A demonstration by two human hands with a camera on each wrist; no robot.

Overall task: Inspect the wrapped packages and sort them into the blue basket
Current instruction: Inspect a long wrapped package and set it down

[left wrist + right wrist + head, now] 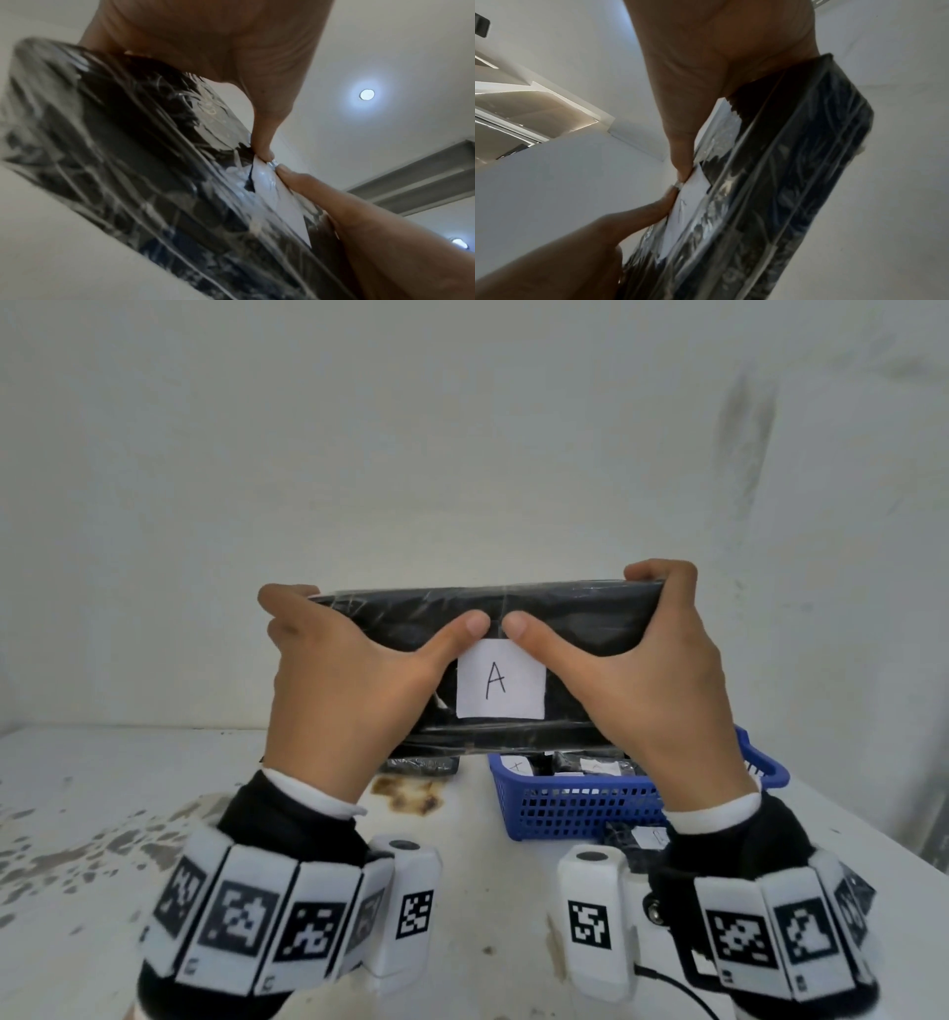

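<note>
- Right now I have the package [513, 629], a long black block under clear film, held up in the air in front of me above the table [128, 788], its label [500, 679] marked "A" facing me.
- My left hand [339, 680] wraps its left end and my right hand [652, 670] its right end: thumbs lie across the near face, almost meeting above the label, and the other fingers curl over the top edge to the far side.
- Judging by its straight edges with no sag between my hands, I take it for stiff and not heavy.
- The film looks glossy and wrinkled in both wrist views, so I expect it to slide; gripping the ends with fingers hooked round the edges seems safest.
- I would keep my thumbs off the label, since its edge looks loose under the film.
- Below and to the right, the blue basket [575, 809] sits on the table with other wrapped packages [570, 762] inside.
- One more package [421, 765] lies on the table just left of the basket.
</note>
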